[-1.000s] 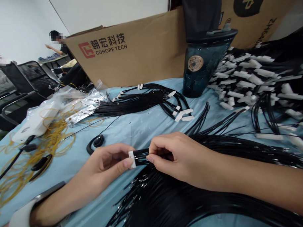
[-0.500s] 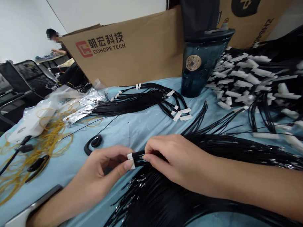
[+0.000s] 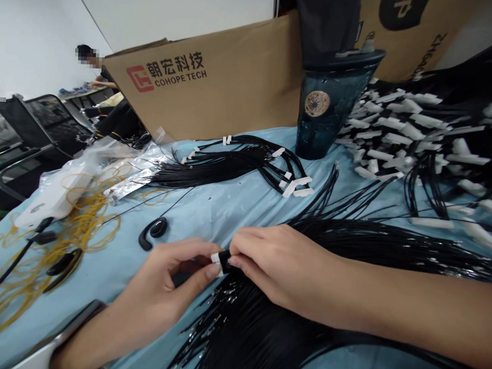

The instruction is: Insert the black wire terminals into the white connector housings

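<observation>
the left hand (image 3: pixel 162 278) and right hand (image 3: pixel 279 266) were closed, their fingers gripping a white connector (image 3: pixel 215 257) and its black wires (image 3: pixel 225 262) between them, the connector mostly hidden by the fingertips. a black wire bundle (image 3: pixel 241 327) spread just below the fingers.

cardboard box (image 3: pixel 204 91) marked "cohope tech" stands at the far edge of the blue-covered tabletop (image 3: pixel 212 218). dark blue tumbler (image 3: pixel 316 125) with round gold badge stands just before it. at left, on the tabletop: clear plastic bag (image 3: pixel 75 170), foil strip (image 3: pixel 129 183), loose yellow rubber bands (image 3: pixel 89 222), black earpiece (image 3: pixel 152 229). black mesh chairs (image 3: pixel 42 123) stand beyond the tabletop. one person (image 3: pixel 87 58) is at a far bench, well apart.
</observation>
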A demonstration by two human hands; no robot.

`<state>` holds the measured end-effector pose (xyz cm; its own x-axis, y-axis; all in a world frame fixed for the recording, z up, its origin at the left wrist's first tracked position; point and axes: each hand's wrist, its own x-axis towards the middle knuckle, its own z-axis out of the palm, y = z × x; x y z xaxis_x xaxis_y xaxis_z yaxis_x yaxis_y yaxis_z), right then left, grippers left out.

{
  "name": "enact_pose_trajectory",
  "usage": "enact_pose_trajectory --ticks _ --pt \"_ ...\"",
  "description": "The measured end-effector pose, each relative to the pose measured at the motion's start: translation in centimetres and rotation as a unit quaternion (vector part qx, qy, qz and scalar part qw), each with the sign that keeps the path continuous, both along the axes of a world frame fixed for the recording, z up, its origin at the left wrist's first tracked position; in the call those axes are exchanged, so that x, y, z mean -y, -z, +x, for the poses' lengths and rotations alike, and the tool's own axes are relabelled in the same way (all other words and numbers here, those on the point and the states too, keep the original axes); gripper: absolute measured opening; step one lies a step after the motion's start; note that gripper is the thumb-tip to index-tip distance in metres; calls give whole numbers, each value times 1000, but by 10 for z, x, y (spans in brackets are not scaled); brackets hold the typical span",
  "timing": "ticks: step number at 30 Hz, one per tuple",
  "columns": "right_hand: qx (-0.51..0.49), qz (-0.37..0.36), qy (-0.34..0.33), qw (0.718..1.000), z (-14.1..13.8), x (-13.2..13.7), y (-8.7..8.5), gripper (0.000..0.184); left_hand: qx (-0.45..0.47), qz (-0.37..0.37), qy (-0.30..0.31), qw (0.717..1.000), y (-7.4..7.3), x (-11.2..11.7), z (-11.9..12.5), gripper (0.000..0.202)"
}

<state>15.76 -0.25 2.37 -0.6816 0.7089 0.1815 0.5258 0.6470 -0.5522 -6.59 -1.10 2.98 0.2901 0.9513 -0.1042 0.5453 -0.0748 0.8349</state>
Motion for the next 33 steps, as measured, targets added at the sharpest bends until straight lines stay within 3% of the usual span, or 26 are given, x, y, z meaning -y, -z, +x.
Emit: enact_pose_trajectory --ticks 5,8,10,12,14,18,25,33 --pt "-20 34 -2 999 0 -1 4 20 -7 -4 -5 1000 -9 -2 7 10" --pt "-12 159 0 987 4 -1 4 21 -8 -9 -3 1000 -11 -4 10 13" --pt "-8 276 19 961 7 2 0 21 -5 -18 16 1000 -13 -6 10 13" --pt "-21 333 25 942 9 8 -5 21 8 -42 29 999 -15 -9 10 17" --pt "-26 322 -4 946 11 14 -7 19 23 -70 34 997 -15 -11 9 21" --pt "19 219 -48 974 12 19 -2 13 38 -91 42 994 -14 -12 6 22" --pt "-48 82 -12 995 15 13 0 14 33 -103 41 993 -9 -8 0 23" --pt "-101 28 -21 994 13 13 -10 19 35 -111 64 991 -11 -13 1 24"
